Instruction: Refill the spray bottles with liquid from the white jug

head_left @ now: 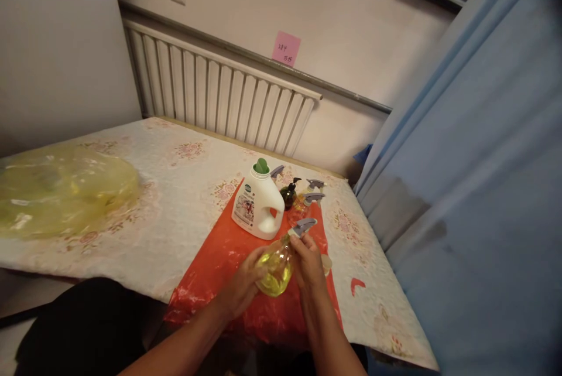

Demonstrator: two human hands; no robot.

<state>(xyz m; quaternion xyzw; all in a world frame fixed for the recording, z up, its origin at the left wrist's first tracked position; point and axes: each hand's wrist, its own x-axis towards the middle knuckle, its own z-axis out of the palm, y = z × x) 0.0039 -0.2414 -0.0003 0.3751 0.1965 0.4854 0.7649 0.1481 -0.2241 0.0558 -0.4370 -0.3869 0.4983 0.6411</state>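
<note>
A clear spray bottle (276, 267) with yellow liquid and a grey trigger head (302, 226) is tilted over an orange plastic sheet (219, 253). My left hand (243, 285) cups the bottle's body from the left. My right hand (308, 260) is closed round its neck, just below the trigger. Behind them stands a white detergent jug (259, 203) with a green cap. Right of the jug are a small dark pump bottle (288, 193) and two more grey-triggered spray bottles (307, 200).
The table carries a floral cloth (175, 188). A yellow plastic bag (61, 188) lies at the left. A white radiator (219, 95) runs along the back wall under a pink note (286, 48). A blue curtain (474, 177) hangs at the right.
</note>
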